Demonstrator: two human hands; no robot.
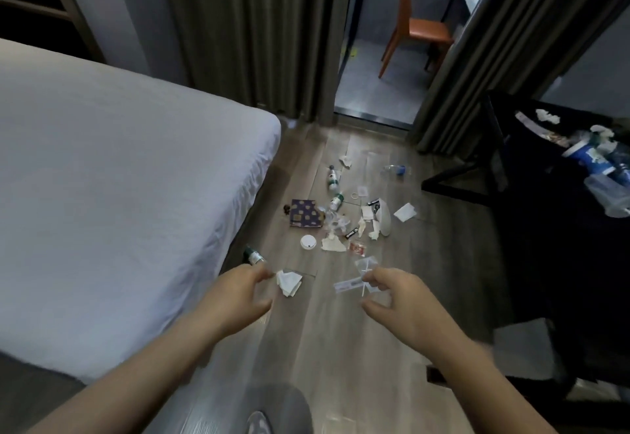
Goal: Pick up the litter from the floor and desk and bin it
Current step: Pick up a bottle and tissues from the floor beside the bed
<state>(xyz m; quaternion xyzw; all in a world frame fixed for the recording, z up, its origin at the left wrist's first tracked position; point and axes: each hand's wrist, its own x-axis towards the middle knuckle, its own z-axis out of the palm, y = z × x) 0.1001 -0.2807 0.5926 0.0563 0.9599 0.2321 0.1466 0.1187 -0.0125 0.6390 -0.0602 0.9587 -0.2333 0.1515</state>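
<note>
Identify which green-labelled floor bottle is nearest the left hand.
The bottle beside the bed, just beyond the left hand; the two other bottles lie farther off.

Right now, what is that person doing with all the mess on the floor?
A person is tidying up litter. Their left hand pinches a crumpled tissue and their right hand pinches a clear wrapper with a paper strip. Bottles, a cup lid and a purple box lie on the floor beside the bed, and more rubbish sits on the desk. No bin shows.
</note>
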